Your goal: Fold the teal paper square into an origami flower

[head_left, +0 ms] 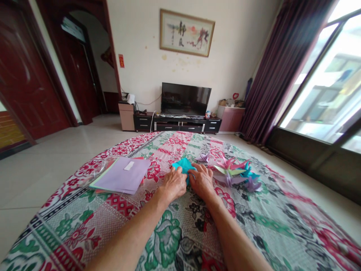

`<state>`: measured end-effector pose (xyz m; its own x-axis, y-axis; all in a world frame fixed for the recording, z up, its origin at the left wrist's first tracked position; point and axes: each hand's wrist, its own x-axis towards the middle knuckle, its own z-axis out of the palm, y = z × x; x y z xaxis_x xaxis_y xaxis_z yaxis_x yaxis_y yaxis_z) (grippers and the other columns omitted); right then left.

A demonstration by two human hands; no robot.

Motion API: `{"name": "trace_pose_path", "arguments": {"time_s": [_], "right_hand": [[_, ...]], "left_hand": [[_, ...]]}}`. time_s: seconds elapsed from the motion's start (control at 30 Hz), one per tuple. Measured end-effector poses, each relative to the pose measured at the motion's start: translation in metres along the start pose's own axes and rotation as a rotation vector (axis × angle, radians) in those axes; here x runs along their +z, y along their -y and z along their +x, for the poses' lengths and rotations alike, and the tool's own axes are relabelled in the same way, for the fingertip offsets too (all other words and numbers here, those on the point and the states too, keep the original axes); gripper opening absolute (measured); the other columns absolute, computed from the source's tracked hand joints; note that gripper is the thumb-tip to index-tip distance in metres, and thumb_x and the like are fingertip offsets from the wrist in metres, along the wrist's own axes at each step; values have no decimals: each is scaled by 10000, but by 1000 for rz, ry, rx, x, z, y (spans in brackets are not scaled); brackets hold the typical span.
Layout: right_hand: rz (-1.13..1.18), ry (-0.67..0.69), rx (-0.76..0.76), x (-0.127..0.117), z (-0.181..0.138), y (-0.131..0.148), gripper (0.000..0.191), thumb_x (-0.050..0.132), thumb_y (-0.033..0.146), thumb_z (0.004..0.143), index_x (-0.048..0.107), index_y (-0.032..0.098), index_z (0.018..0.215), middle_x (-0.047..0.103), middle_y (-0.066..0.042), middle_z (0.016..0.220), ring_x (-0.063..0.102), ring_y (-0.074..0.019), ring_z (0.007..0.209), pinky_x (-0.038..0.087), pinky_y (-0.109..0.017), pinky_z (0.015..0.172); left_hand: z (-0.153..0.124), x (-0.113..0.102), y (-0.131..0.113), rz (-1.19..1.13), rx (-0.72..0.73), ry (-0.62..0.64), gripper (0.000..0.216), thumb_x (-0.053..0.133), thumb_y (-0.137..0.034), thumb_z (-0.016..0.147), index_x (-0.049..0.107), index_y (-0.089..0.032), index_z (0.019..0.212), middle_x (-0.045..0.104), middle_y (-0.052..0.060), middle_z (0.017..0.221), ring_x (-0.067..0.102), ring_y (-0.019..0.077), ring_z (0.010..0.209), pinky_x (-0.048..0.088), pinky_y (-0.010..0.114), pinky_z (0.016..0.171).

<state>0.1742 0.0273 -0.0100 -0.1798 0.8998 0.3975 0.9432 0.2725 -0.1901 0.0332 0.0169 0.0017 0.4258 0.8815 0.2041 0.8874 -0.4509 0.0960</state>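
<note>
A bright blue sheet of folded origami paper (184,164) lies on the patterned tablecloth in front of me. My left hand (175,183) has its fingers curled on the paper's near left side. From the right, my right hand (202,182) bends over the same sheet, its thumb close to the left fingers. Both hands partly hide the paper, so its full shape cannot be made out.
Left of my hands, a stack of purple paper (121,176) rests on other coloured sheets and a clear plastic wrapper. Several folded paper cranes (229,171) in pink, green, blue and purple sit to the right. The round table (166,241) faces a television (185,99).
</note>
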Motion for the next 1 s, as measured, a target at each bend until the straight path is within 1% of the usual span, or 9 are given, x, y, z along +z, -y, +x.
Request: {"name": "trace_pose_path", "arguments": {"time_s": [0.1,0.17,0.23,0.3,0.4,0.5,0.6,0.7,1.0], "right_hand": [[23,61,-7,-2,-4,1,310,380,318,902,654,304,1047,469,-12,1367,327,-262,1255,246,-474,971],[58,97,-13,-2,-5,1,327,363,318,906,624,300,1102,472,-11,1369,339,-252,1252,268,-467,966],[81,112,-20,0,-5,1,336,359,311,905,600,289,1139,497,-19,1348,362,-242,1238,282,-456,961],[89,105,-21,1,-5,1,340,358,311,903,593,274,1146,517,-30,1327,382,-237,1222,287,-448,960],[85,85,-21,3,-5,0,332,364,313,899,598,262,1129,531,-44,1310,403,-235,1200,288,-440,957],[82,71,-24,4,-5,0,322,374,305,894,604,260,1115,543,-47,1294,423,-231,1175,294,-429,950],[82,63,-24,5,-6,0,318,378,300,892,605,256,1111,545,-43,1289,426,-230,1172,295,-417,946],[76,61,-20,5,-6,0,318,376,298,893,605,254,1108,542,-43,1294,423,-231,1177,289,-415,947],[85,58,-20,3,-6,2,313,372,254,881,623,246,1067,557,-34,1280,439,-231,1162,296,-419,948]], "left_hand": [[2,2,1,9,12,-19,303,399,-162,825,670,-142,957,577,152,972,535,276,915,459,388,777],[5,3,8,-2,58,-28,314,381,-142,825,672,-132,940,608,142,928,557,250,870,457,388,814],[8,5,18,-50,78,-14,328,379,-98,800,681,-148,917,636,111,875,576,214,817,477,349,789],[11,7,29,-71,124,-13,315,409,-93,785,694,-175,892,653,82,897,582,192,863,462,327,857],[12,13,41,-135,255,-100,289,455,-110,766,697,-182,905,662,69,960,569,195,974,419,347,964],[11,22,45,-144,239,-152,355,434,-105,784,650,-181,1054,611,74,1155,529,181,1102,401,325,1010],[8,27,43,-73,251,-122,386,406,-118,827,585,-147,1168,535,110,1294,467,198,1210,346,356,1066],[5,26,38,-34,228,-89,385,377,-141,859,565,-127,1195,521,128,1314,458,210,1226,328,368,1075],[-1,26,30,-19,153,-93,376,366,-191,877,552,-162,1203,516,101,1320,448,221,1219,353,362,1038]]}}
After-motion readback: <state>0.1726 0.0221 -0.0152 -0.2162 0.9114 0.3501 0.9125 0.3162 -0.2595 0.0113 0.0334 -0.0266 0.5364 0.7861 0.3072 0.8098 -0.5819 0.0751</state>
